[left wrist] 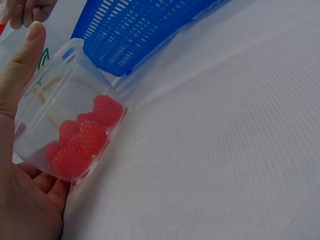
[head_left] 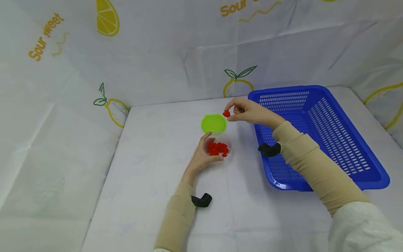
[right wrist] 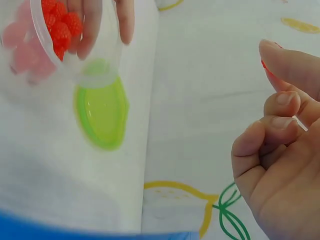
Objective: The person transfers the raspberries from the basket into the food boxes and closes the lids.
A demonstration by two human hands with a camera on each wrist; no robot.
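Observation:
My left hand (head_left: 202, 155) curls round a clear plastic cup (left wrist: 75, 65) that stands on the table. Red raspberries (left wrist: 82, 140) lie at the bottom of this cup. Thumb and forefinger of my right hand (head_left: 247, 111) pinch a single raspberry (head_left: 226, 113), up and to the right of the cup. In the right wrist view the fingers hide most of that berry; only a red edge shows. Just behind the cup, a bright green lid (head_left: 214, 123) lies flat on the table.
A large blue perforated basket (head_left: 355, 140) stands at the right, with my right forearm crossing over it. White cloth (head_left: 141, 164) covers the table. Behind rises a white sheet (head_left: 163, 52) printed with lemons and lettering.

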